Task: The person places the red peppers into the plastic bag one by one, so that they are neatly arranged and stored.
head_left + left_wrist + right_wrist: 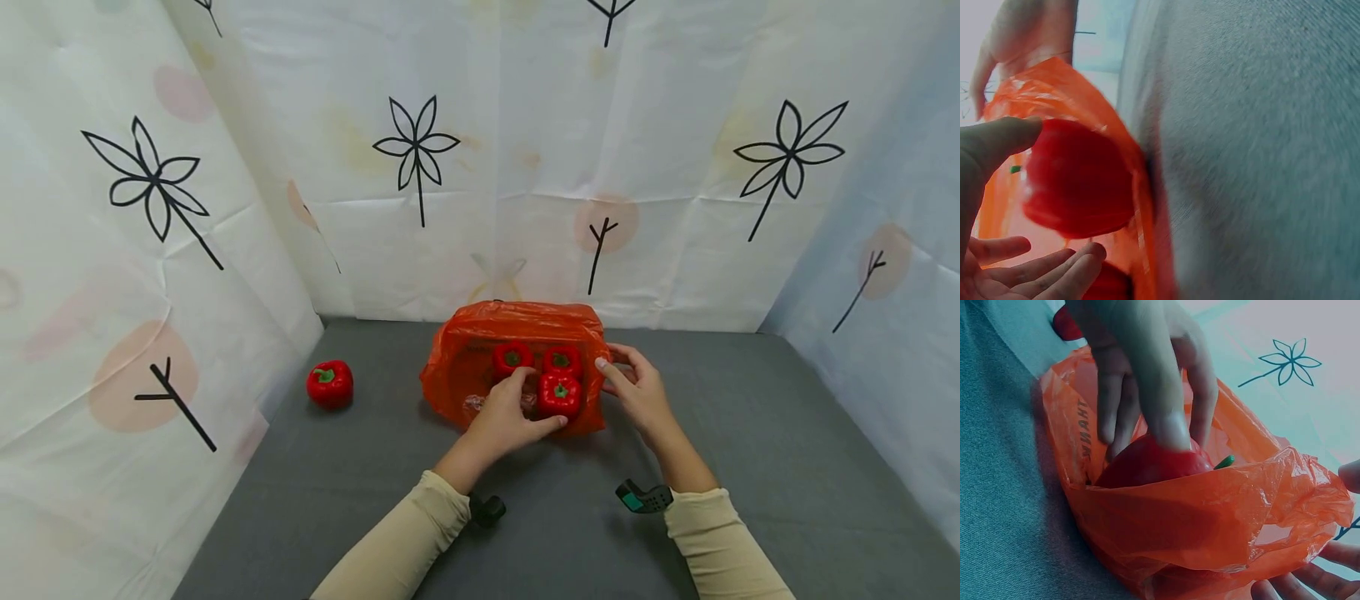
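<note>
An orange plastic bag [465, 371] lies on its side with its mouth toward me. Inside it are three red bell peppers, the front bell pepper [559, 395] nearest the mouth. My left hand [502, 421] reaches into the opening; its thumb [1013, 134] touches that pepper, while the fingers [1063, 275] spread beside it with a small gap. My right hand [639, 398] pinches the bag's right edge, thumb in front and fingers behind. In the right wrist view, the bag's wall hides the lower part of the pepper [1154, 465].
Another red bell pepper [330, 385] stands on the grey tabletop [360, 517], left of the bag. Patterned white cloth [510, 167] hangs behind and along both sides. Each wrist carries a dark strapped device [643, 497].
</note>
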Demonstrator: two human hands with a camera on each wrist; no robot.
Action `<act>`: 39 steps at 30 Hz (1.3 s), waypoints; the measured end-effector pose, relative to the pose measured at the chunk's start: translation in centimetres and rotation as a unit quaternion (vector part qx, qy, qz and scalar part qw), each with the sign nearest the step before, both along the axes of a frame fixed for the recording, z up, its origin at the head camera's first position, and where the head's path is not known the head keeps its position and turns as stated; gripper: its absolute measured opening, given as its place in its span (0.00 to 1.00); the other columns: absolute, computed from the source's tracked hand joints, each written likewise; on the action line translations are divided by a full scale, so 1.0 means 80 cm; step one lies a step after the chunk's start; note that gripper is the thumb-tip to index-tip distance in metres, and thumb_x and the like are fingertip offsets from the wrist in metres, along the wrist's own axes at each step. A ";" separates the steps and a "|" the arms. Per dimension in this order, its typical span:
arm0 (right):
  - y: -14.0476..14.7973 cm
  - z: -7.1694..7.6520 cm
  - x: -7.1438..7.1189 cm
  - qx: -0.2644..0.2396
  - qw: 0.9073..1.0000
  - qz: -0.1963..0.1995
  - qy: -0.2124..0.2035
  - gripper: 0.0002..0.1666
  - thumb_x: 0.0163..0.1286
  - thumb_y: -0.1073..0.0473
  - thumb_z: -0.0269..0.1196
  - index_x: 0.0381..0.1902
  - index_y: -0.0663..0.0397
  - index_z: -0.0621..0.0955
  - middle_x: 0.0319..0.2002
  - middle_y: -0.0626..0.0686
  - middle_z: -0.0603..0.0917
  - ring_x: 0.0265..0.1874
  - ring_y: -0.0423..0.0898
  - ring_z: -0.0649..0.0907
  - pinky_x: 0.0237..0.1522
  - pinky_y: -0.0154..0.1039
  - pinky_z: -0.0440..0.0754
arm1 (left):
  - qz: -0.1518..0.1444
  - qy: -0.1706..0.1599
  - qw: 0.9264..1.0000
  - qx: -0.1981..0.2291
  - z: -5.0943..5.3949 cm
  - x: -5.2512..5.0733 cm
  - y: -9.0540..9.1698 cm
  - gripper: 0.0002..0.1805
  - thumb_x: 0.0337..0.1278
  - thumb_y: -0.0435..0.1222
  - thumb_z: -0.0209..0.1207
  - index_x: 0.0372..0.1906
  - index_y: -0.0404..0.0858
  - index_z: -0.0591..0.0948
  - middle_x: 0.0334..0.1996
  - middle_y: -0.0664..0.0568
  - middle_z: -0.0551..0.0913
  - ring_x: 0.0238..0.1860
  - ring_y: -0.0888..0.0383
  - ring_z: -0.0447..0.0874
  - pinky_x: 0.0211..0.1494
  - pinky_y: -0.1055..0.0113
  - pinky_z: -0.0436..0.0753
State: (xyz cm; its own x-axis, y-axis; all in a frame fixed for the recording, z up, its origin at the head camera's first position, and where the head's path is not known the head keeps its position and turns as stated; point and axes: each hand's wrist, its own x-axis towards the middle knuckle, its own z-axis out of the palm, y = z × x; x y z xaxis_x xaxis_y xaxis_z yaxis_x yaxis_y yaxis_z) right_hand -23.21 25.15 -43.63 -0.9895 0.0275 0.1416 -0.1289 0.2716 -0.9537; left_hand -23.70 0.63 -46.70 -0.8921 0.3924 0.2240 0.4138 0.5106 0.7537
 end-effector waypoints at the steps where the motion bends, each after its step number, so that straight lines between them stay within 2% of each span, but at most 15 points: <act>1: 0.000 0.001 0.000 0.000 1.000 0.000 0.000 0.34 0.83 0.48 0.60 0.77 0.59 0.70 0.69 0.63 0.76 0.48 0.24 0.82 0.52 0.29 0.87 | -0.002 0.003 1.000 0.003 0.003 0.001 -0.004 0.48 0.57 0.55 0.75 0.74 0.36 0.69 0.65 0.43 0.82 0.57 0.47 0.88 0.59 0.59 0.89; 6: 0.001 0.002 -0.001 0.001 1.000 0.002 -0.003 0.34 0.83 0.48 0.60 0.78 0.58 0.70 0.69 0.63 0.75 0.49 0.25 0.82 0.54 0.33 0.88 | -0.009 0.020 1.000 0.009 0.019 0.012 -0.028 0.45 0.57 0.52 0.76 0.73 0.36 0.71 0.62 0.41 0.83 0.51 0.46 0.89 0.53 0.61 0.91; 10: 0.002 0.001 -0.001 0.005 1.000 0.001 -0.005 0.34 0.83 0.47 0.59 0.77 0.58 0.70 0.69 0.63 0.75 0.49 0.24 0.81 0.54 0.33 0.88 | -0.003 0.045 0.999 0.025 0.035 0.021 -0.054 0.41 0.58 0.50 0.76 0.71 0.39 0.73 0.59 0.44 0.83 0.48 0.46 0.90 0.52 0.54 0.92; 15: 0.002 0.000 -0.002 0.001 1.000 -0.003 0.001 0.33 0.83 0.49 0.59 0.77 0.59 0.70 0.68 0.64 0.76 0.49 0.25 0.82 0.52 0.29 0.87 | 0.023 0.077 0.996 0.044 0.051 0.023 -0.092 0.37 0.61 0.49 0.75 0.71 0.43 0.75 0.59 0.48 0.84 0.49 0.51 0.91 0.54 0.49 0.91; 20: 0.002 -0.001 -0.002 0.001 1.000 -0.005 0.003 0.32 0.83 0.48 0.59 0.76 0.59 0.71 0.68 0.64 0.76 0.48 0.24 0.81 0.50 0.26 0.86 | 0.066 0.110 0.991 0.035 0.060 0.021 -0.129 0.33 0.61 0.47 0.75 0.68 0.43 0.77 0.55 0.48 0.85 0.48 0.54 0.91 0.54 0.54 0.91; 26: 0.002 0.000 -0.002 0.011 1.000 0.000 0.007 0.33 0.84 0.47 0.58 0.77 0.58 0.70 0.69 0.63 0.75 0.49 0.23 0.81 0.51 0.28 0.87 | 0.108 0.162 0.980 0.037 0.063 0.013 -0.166 0.32 0.61 0.44 0.75 0.65 0.36 0.79 0.55 0.42 0.86 0.50 0.47 0.90 0.54 0.52 0.91; 32: 0.002 -0.002 -0.004 0.011 1.000 0.001 0.007 0.33 0.84 0.47 0.58 0.77 0.58 0.70 0.70 0.62 0.75 0.50 0.24 0.80 0.50 0.29 0.86 | 0.151 0.223 0.962 0.038 0.064 -0.002 -0.194 0.30 0.60 0.42 0.76 0.63 0.35 0.81 0.56 0.44 0.86 0.53 0.46 0.86 0.57 0.47 0.88; 39: 0.003 -0.002 -0.004 0.011 1.000 0.002 0.002 0.33 0.84 0.47 0.58 0.77 0.59 0.70 0.70 0.63 0.75 0.49 0.23 0.80 0.50 0.29 0.87 | 0.208 0.241 0.947 0.037 0.052 -0.015 -0.231 0.28 0.58 0.41 0.77 0.61 0.34 0.83 0.55 0.42 0.85 0.55 0.45 0.83 0.58 0.42 0.84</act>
State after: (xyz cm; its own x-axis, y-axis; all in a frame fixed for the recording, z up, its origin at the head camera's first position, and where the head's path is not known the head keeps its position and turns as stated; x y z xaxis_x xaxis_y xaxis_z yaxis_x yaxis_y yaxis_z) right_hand -23.50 25.40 -43.75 -0.9890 0.0207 0.1468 -0.1344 0.2917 -0.9470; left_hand -24.87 -17.84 -42.55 -0.7535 -0.0040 0.6574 0.4927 0.6585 0.5689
